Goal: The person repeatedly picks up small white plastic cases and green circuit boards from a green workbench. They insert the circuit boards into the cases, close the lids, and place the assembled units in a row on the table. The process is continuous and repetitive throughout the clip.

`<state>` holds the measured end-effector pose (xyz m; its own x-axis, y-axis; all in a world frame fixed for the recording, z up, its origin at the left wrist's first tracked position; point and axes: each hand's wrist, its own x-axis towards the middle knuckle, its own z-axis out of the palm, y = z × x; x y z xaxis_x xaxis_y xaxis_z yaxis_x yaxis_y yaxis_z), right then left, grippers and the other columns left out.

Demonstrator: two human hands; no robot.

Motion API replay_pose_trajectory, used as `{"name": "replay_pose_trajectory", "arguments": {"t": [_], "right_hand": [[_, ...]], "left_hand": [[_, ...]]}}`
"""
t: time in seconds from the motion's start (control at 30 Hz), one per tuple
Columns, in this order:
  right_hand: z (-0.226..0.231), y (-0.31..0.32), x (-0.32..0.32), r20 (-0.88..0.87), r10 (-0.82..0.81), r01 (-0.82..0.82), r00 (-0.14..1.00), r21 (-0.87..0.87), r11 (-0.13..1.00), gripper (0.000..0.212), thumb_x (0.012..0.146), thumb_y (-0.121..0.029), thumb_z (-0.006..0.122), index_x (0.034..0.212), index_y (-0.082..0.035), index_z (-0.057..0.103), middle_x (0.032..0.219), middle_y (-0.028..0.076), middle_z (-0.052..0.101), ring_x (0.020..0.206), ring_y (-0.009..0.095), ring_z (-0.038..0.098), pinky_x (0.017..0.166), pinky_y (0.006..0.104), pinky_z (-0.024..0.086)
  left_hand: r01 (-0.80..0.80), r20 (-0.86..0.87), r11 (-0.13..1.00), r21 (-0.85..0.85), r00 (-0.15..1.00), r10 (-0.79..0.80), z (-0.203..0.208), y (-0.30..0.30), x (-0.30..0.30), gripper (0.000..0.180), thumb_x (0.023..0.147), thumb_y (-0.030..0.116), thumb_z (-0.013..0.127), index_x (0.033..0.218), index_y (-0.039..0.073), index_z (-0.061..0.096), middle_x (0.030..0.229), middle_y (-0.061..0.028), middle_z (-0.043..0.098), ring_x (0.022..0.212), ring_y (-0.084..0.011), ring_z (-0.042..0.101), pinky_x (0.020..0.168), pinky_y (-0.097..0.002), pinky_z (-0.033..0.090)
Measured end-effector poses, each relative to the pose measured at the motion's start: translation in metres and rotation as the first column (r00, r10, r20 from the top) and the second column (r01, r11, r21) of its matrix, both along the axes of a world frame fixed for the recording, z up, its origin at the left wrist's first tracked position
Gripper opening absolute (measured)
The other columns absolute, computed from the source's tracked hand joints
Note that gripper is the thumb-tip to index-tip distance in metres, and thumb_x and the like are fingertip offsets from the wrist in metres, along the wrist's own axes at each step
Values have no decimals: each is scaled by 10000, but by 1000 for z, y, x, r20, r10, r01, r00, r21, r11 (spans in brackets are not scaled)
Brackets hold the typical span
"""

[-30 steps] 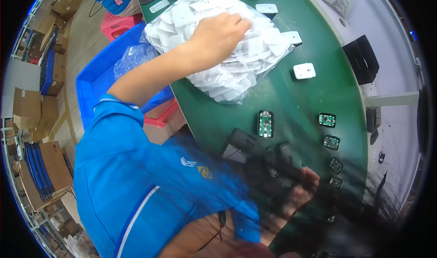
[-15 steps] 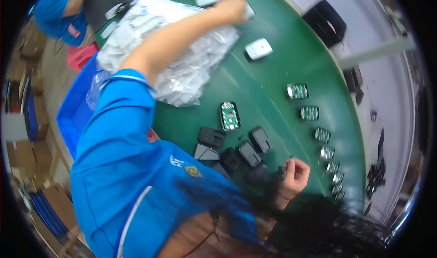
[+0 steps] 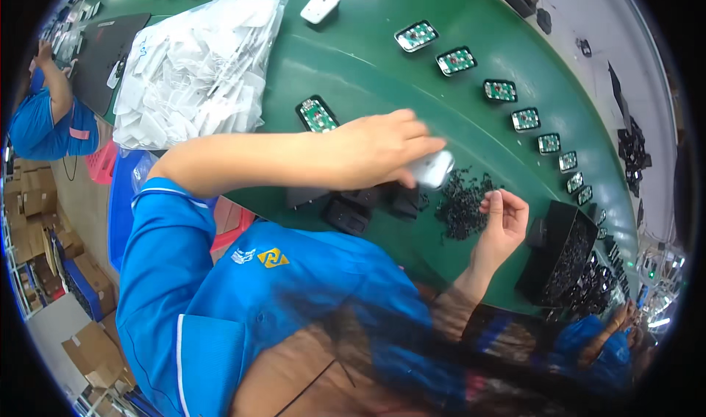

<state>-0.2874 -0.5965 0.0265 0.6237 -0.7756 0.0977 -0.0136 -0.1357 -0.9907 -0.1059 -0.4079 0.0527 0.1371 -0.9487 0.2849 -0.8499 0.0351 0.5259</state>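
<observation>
My left hand (image 3: pixel 393 148) grips a white plastic casing (image 3: pixel 432 170), slightly blurred, above the near part of the green table. Close by on the right, my right hand (image 3: pixel 502 222) has thumb and forefinger pinched together beside a pile of tiny black parts (image 3: pixel 462 207); whatever lies between the fingertips is too small to make out. Behind my left wrist lies a black casing with a green circuit board (image 3: pixel 317 114), partly covered by the arm. Several black casings (image 3: pixel 347 215) sit beneath my left forearm, partly hidden.
A clear bag of white plastic pieces (image 3: pixel 195 71) lies at the left. Farther back rests another white casing (image 3: pixel 321 6). Several casings with circuit boards (image 3: pixel 501 90) form a curved row along the far right edge. A black box (image 3: pixel 562 251) stands at right. Another person (image 3: pixel 55 115) works at far left.
My left hand has come back from the far side of the table toward my right hand, now with a white casing in it. The view has shifted, showing the black parts pile.
</observation>
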Motion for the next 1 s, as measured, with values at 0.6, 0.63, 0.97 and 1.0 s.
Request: {"name": "replay_pose_trajectory", "arguments": {"t": [0.6,0.63,0.97,1.0], "right_hand": [[-16,-15,-17,-36,-35,35,999,1,999,82,891,-65,587,921,6,557,808,83,620,684,97,563,624,205,476],[-19,-19,-12,-48,32,-32,998,-7,999,91,901,-80,577,924,5,553,817,86,620,688,97,557,624,210,473],[-11,14,25,-90,129,-131,988,-19,991,110,914,-108,563,926,1,554,811,70,601,677,91,533,616,205,448],[-10,15,26,-86,115,-115,990,-1,993,109,913,-106,565,926,1,553,812,70,600,676,91,532,617,205,446]], "left_hand": [[-588,17,807,45,808,588,34,106,2,396,754,223,705,1062,53,525,986,-116,560,916,-317,549,778,-387,462],[-638,88,769,42,769,633,30,123,-3,387,751,217,706,1055,59,526,983,-112,558,906,-319,551,770,-387,462],[-612,176,779,136,789,589,-33,161,-41,335,747,257,675,989,68,541,1014,-65,568,945,-278,547,818,-346,473],[-644,148,757,110,764,628,-32,163,-40,328,754,262,669,989,70,545,1018,-66,569,949,-276,548,820,-347,472]]}}
